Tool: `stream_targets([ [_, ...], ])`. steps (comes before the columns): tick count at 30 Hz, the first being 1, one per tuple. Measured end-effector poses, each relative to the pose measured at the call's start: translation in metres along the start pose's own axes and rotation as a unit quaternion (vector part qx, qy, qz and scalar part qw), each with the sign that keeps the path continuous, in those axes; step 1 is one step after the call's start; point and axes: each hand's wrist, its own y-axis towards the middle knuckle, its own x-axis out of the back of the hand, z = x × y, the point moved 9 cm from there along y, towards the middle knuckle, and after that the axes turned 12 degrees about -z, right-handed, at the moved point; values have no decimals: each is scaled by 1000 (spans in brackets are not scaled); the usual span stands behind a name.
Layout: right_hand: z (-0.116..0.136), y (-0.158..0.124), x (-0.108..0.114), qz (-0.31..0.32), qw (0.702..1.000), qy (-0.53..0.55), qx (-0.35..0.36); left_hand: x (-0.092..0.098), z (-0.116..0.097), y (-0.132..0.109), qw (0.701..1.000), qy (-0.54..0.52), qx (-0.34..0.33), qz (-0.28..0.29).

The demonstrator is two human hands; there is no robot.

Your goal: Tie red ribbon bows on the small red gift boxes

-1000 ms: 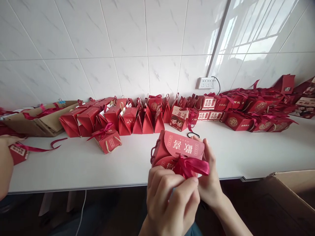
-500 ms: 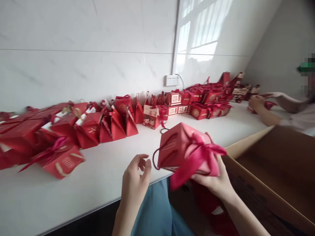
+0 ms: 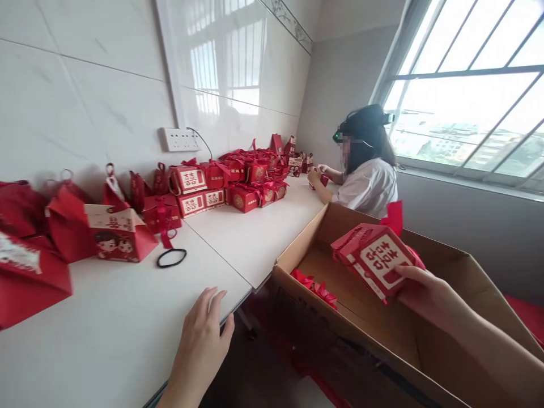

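Note:
My right hand (image 3: 429,297) is closed on a red gift box (image 3: 376,259) with a white label and a red ribbon, held over the open cardboard carton (image 3: 442,258) at the right. Red ribbons of other boxes (image 3: 317,286) lie inside the carton. My left hand (image 3: 202,340) rests flat, fingers stretched out, on the front edge of the white table (image 3: 127,323) and holds nothing.
Many red gift boxes (image 3: 238,181) line the tiled wall. A box with cartoon figures (image 3: 119,238) and a black hair tie (image 3: 171,257) lie near my left hand. Another person (image 3: 365,164) sits at the far end by the window, handling boxes.
My view has swung right. My right hand carried the tied box off the table to above the carton. My left hand let go and settled on the table edge.

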Motion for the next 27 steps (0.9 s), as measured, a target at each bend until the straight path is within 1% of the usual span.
stream_targets([
  [2, 2, 32, 19, -28, 991, -109, 74, -9, -6, 2, 998, 47, -33, 6],
  [3, -1, 46, 27, -46, 980, -165, 99, -11, -8, 2, 997, 65, -46, 9],
  [4, -7, 60, 33, -60, 972, -201, 107, -12, -10, 2, 995, 78, -58, 12],
  [7, -38, 90, 40, -76, 955, -267, 108, -13, -13, 0, 992, 90, -89, 16],
  [9, -64, 101, 40, -72, 944, -297, 123, -12, -14, -1, 990, 95, -98, 15],
  [11, -91, 105, 42, -72, 934, -322, 139, -12, -14, -2, 990, 104, -98, 17],
  [13, -118, 104, 51, -83, 924, -342, 149, -14, -14, -3, 989, 111, -93, 22],
  [17, -167, 90, 81, -97, 914, -364, 148, -15, -14, -4, 988, 117, -88, 38],
  [18, -179, 85, 88, -93, 914, -368, 141, -15, -14, -5, 988, 120, -88, 41],
  [20, -202, 73, 99, -65, 917, -378, 110, -16, -13, -6, 987, 127, -86, 51],
  [22, -225, 60, 101, -16, 920, -386, 63, -16, -13, -6, 986, 133, -84, 58],
  [24, -242, 47, 97, 34, 920, -389, 19, -17, -13, -5, 985, 139, -85, 60],
  [27, -252, 37, 84, 72, 919, -387, -23, -18, -13, -4, 984, 147, -87, 54],
])
